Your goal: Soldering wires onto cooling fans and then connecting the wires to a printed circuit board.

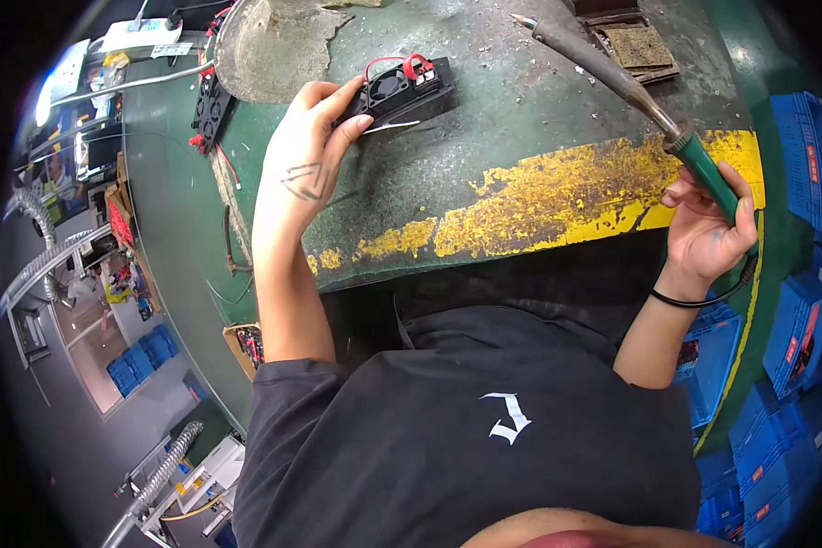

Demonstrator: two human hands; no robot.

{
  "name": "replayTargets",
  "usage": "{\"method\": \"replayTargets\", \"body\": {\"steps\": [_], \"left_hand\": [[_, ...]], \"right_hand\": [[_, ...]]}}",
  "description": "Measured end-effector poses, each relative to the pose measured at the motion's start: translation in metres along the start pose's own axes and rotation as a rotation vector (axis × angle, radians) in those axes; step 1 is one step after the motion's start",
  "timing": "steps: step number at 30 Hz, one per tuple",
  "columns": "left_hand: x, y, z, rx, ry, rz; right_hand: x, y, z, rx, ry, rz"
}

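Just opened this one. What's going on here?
A person is at a worn green bench with both hands occupied. The left hand grips the near end of a black fan unit with red wires on top. The right hand holds a soldering iron by its green handle. At this moment the iron's tip points away from the person, clear of the fan unit.

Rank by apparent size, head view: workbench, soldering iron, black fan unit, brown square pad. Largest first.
By visible area:
1. Workbench
2. Soldering iron, clearly longest of the rest
3. Black fan unit, partly covered
4. Brown square pad
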State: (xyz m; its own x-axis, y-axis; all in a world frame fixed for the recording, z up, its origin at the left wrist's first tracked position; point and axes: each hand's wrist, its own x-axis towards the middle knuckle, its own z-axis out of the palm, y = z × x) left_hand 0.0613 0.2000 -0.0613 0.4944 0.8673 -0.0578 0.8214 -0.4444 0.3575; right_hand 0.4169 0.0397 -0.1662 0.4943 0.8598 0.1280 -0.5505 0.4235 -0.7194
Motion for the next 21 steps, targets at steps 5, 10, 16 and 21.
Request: {"method": "replayTargets", "body": {"steps": [5, 10, 16, 21], "left_hand": [[0.003, -0.006, -0.003, -0.021, -0.017, 0.024], [0.006, -0.007, -0.005, -0.034, -0.033, 0.012], [-0.001, 0.002, -0.006, -0.05, 0.04, 0.011], [-0.023, 0.025, 0.012, 0.033, 0.128, 0.006]], "right_hand": [[-0.001, 0.001, 0.001, -0.033, 0.003, -0.016], [0.001, 0.0, 0.0, -0.059, -0.005, -0.028], [0.003, 0.002, -0.007, -0.02, 0.066, 0.036], [0.0, -0.007, -0.02, -0.086, 0.028, 0.034]]}}
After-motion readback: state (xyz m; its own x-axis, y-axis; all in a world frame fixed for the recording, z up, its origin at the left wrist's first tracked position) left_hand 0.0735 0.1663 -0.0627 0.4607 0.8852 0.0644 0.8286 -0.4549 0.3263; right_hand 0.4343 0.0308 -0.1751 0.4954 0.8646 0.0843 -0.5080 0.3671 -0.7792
